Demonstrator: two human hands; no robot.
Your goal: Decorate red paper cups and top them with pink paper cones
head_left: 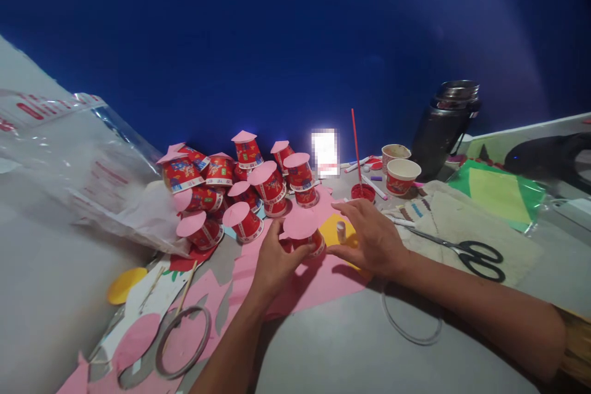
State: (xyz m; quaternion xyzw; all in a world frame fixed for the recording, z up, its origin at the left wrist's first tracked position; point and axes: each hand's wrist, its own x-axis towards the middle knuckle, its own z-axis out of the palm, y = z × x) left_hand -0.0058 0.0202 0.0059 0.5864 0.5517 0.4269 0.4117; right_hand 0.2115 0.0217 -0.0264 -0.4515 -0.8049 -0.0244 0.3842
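Upside down on a pink paper sheet [300,298] stands a red paper cup [316,242], topped by a pink paper cone [301,225]. My left hand [276,258] grips its left side, thumb across the front. To the cup's right is my right hand [376,239], thumb and fingers spread apart with nothing between them. Between that hand and the cup, a small whitish cylinder [340,232] stands on a yellow paper piece [330,229]. Behind my hands, several similar red cups with pink cones [266,181] are clustered, some stacked or tipped over.
A clear plastic bag [115,178] lies at the left. Tape rings [205,345], pink scraps and sticks lie in front of it. To the right are scissors [462,250] on a cloth [489,246], two paper cups [403,176], markers and a dark flask [436,135]. A blue wall [295,43] stands behind.
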